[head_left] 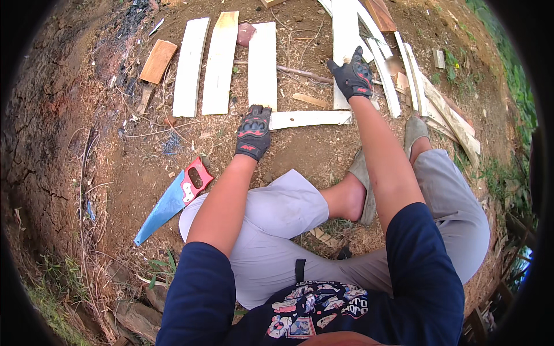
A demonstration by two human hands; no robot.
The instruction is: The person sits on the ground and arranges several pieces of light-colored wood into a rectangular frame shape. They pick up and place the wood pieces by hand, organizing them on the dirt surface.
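My left hand (254, 134), in a black glove with red trim, is at the left end of a short pale board (309, 119) lying crosswise. Its fingers curl over that end, partly hiding it, close to the lower edge of an upright pale plank (262, 66). On the right, my right hand (351, 76), gloved the same way, rests over a long white plank (346, 29). Its thumb and index finger are stretched apart, and nothing shows between them. Whether the other fingers press on the plank cannot be seen.
A handsaw (167, 202) with blue blade and red handle lies by my left knee. Two more planks (191, 66) (221, 63) and a brown wood block (158, 61) lie at far left. Several narrow strips (447, 109) are piled at right, near my shoe (414, 131).
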